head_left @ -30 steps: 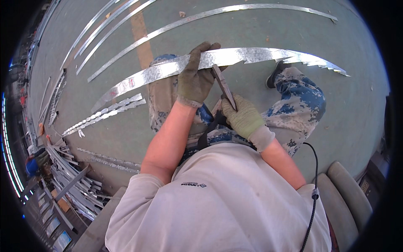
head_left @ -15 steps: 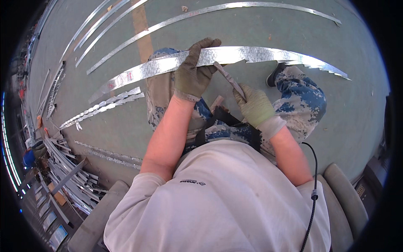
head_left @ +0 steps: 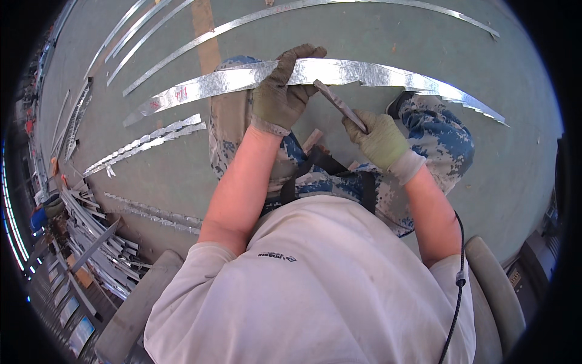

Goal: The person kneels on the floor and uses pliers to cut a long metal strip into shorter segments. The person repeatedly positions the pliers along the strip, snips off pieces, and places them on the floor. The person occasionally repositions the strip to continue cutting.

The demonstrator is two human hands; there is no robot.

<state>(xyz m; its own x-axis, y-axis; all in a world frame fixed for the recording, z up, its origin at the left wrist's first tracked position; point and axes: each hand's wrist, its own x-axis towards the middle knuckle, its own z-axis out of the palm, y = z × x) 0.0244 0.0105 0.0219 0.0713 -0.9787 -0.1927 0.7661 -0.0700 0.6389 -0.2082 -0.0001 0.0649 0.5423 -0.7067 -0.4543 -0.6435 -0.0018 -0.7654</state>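
Across my lap lies a long, shiny galvanized metal strip [head_left: 339, 71], its near edge cut into jagged steps toward the right end and red marks near the left. My left hand [head_left: 280, 100], in a dirty olive glove, is closed around the strip left of its middle. In a paler glove, my right hand [head_left: 381, 141] grips a flat grey metal bar [head_left: 341, 105]. The bar slants up to the left, its tip at the strip's near edge beside my left fingers. Whether the tip touches the metal I cannot tell.
Several long thin strips [head_left: 242, 25] lie on the green floor ahead. Jagged strips [head_left: 148, 142] lie to the left, near a heap of metal offcuts [head_left: 97, 236]. A black cable [head_left: 456, 312] hangs along my right side. Grey padded chair parts [head_left: 494, 285] flank me.
My right hand has moved slightly right with the bar, which still points at the strip's near edge. The left hand keeps its grip. The whole view has shifted a little.
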